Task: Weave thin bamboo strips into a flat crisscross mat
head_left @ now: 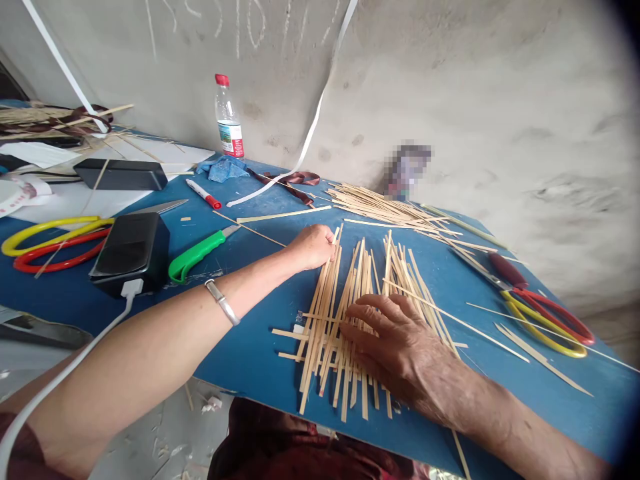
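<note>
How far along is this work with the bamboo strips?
Done: a fan of lengthwise strips lies on the blue board, with crosswise strips already passing through its lower part. In hand: the left hand is at the strips' top ends, and the right hand presses flat on the fan. Left: a loose heap of strips lies unwoven beyond them.

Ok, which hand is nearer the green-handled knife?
Left. The left hand is at the top of the bamboo strips, apart from the green-handled knife. The right hand lies farther off, on the strips' far side.
</note>
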The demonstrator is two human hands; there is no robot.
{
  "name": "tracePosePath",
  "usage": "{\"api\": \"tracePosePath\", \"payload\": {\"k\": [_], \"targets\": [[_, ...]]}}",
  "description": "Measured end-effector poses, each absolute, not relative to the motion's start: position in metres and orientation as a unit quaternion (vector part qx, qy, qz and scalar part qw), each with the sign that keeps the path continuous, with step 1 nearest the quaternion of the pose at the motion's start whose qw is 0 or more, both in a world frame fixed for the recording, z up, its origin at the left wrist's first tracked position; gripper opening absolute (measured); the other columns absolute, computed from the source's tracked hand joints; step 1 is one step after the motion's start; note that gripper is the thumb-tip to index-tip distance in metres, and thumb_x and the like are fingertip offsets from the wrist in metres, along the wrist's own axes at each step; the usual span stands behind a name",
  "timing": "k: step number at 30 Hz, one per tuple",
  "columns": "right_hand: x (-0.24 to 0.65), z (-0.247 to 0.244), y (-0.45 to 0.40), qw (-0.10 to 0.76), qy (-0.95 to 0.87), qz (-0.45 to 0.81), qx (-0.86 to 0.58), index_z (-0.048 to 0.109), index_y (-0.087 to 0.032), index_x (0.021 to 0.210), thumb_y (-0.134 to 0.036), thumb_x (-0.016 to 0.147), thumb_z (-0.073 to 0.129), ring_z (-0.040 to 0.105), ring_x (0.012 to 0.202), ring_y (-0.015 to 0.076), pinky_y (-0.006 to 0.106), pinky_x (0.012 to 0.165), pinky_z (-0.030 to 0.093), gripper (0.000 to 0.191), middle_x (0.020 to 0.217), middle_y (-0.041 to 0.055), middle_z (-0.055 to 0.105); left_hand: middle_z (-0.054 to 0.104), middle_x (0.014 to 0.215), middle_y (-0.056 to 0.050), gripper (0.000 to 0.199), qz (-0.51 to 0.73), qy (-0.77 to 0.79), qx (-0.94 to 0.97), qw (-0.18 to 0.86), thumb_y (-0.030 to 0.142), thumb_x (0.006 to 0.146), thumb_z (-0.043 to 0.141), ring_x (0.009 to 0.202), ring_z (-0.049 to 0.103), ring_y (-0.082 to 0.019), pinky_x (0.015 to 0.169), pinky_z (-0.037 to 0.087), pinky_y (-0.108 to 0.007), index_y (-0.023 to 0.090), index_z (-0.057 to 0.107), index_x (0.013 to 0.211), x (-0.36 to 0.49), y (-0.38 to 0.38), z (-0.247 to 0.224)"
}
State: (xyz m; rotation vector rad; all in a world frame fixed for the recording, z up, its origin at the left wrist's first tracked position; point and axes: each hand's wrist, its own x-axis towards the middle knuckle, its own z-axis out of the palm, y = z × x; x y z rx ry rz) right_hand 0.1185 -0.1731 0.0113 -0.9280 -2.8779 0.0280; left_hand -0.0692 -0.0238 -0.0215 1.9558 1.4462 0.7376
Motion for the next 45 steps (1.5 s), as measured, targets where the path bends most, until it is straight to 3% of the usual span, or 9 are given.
{"api": "tracePosePath", "payload": {"k": [5,12,21,29,35,40,45], "targets": [[0.127,0.014,-0.169,0.091,-0.952,-0.013,-0.291,0.061,-0.018,0.115,-0.023,0.100,0.042,0.050,0.114,0.0262,0.047,0.095,0.036,0.024,0.122,0.0090,0.062,0.070,0.065,-0.001,0.013,0.272,0.543,0.739,0.292,0.008,0.074,0.057,0.054,0.059,-0.012,0.051,0.038,-0.021,0.015,0.065,0.067,-0.070,-0.022,-0.022],[0.129,0.010,-0.172,0.063,-0.958,-0.035,-0.278,0.063,-0.020,0.103,-0.021,0.100,0.042,0.049,0.116,0.0256,0.049,0.099,0.031,0.021,0.116,0.0091,0.065,0.072,0.069,-0.002,0.014,0.266,0.552,0.734,0.294,0.005,0.073,0.057,0.054,0.060,-0.012,0.052,0.041,-0.020,0.015,0.067,0.074,-0.070,-0.020,-0.025],[0.125,0.011,-0.170,0.056,-0.962,-0.014,-0.268,0.063,-0.017,0.105,-0.017,0.099,0.040,0.051,0.114,0.0263,0.049,0.099,0.032,0.024,0.117,0.0110,0.064,0.072,0.068,-0.003,0.012,0.273,0.558,0.727,0.292,0.004,0.071,0.060,0.054,0.060,-0.012,0.054,0.042,-0.021,0.015,0.066,0.070,-0.068,-0.020,-0.024],[0.130,0.008,-0.165,0.059,-0.964,0.003,-0.258,0.059,-0.017,0.123,-0.018,0.101,0.038,0.047,0.124,0.0243,0.046,0.102,0.032,0.030,0.127,0.0103,0.061,0.071,0.066,-0.002,0.013,0.270,0.550,0.734,0.292,0.006,0.071,0.057,0.053,0.059,-0.012,0.053,0.041,-0.021,0.015,0.067,0.067,-0.070,-0.021,-0.022],[0.136,0.009,-0.165,0.047,-0.968,-0.013,-0.248,0.054,-0.019,0.132,-0.017,0.098,0.040,0.041,0.131,0.0265,0.051,0.107,0.029,0.037,0.134,0.0099,0.058,0.071,0.066,-0.002,0.013,0.266,0.544,0.739,0.294,0.009,0.076,0.054,0.053,0.060,-0.012,0.052,0.040,-0.020,0.015,0.066,0.071,-0.070,-0.024,-0.020],[0.149,0.026,-0.165,0.065,-0.955,-0.003,-0.288,0.059,-0.020,0.126,-0.007,0.092,0.041,0.046,0.124,0.0246,0.049,0.102,0.036,0.041,0.130,0.0081,0.060,0.072,0.068,-0.001,0.011,0.270,0.541,0.737,0.302,0.010,0.079,0.053,0.053,0.062,-0.011,0.052,0.042,-0.019,0.015,0.063,0.079,-0.070,-0.025,-0.021],[0.160,0.021,-0.172,0.043,-0.957,-0.013,-0.286,0.057,-0.022,0.129,-0.007,0.091,0.042,0.042,0.129,0.0271,0.052,0.104,0.034,0.044,0.136,0.0064,0.056,0.072,0.067,-0.002,0.010,0.275,0.540,0.736,0.301,0.010,0.078,0.054,0.054,0.062,-0.012,0.052,0.041,-0.019,0.015,0.063,0.078,-0.070,-0.023,-0.022]]}}
